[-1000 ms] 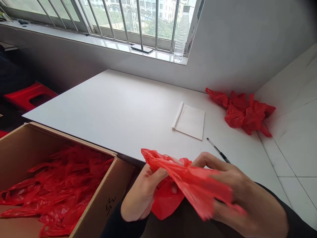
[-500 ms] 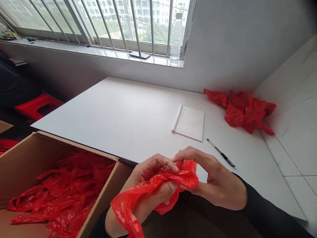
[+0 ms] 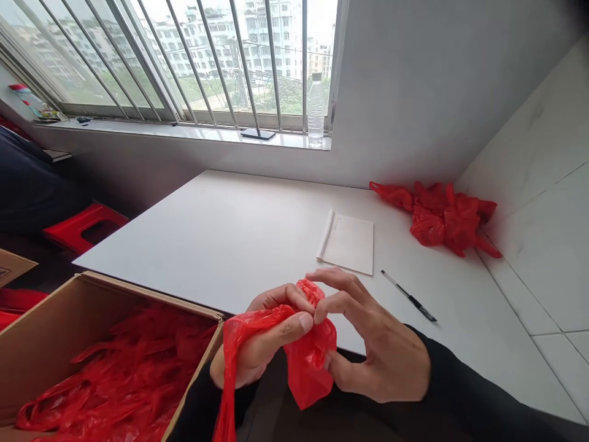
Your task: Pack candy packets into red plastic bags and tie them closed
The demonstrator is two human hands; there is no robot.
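Note:
Between my hands is a red plastic bag [image 3: 310, 362], crumpled and partly hanging down. My left hand [image 3: 271, 331] pinches it between thumb and fingers, and one long strip of the bag drapes over that wrist. My right hand [image 3: 375, 341] grips the bag's right side, with the thumb low on the film and the fingers bent over the top. To the left, an open cardboard box [image 3: 50, 313] holds a heap of red plastic bags [image 3: 124, 374]. Both hands are above the near edge of the white table [image 3: 230, 233].
On the table lie a notepad [image 3: 350, 242], a pen [image 3: 409, 296] and a pile of red bags [image 3: 442, 215] against the wall. A water bottle [image 3: 316, 110] and a phone [image 3: 257, 133] are on the windowsill. A red stool [image 3: 87, 224] and a person's dark clothing [image 3: 32, 178] appear at left.
The view has tilted upward slightly. My right hand has shifted its fingers closer to my left thumb, and the bag's lower part now hangs more openly beneath my hands.

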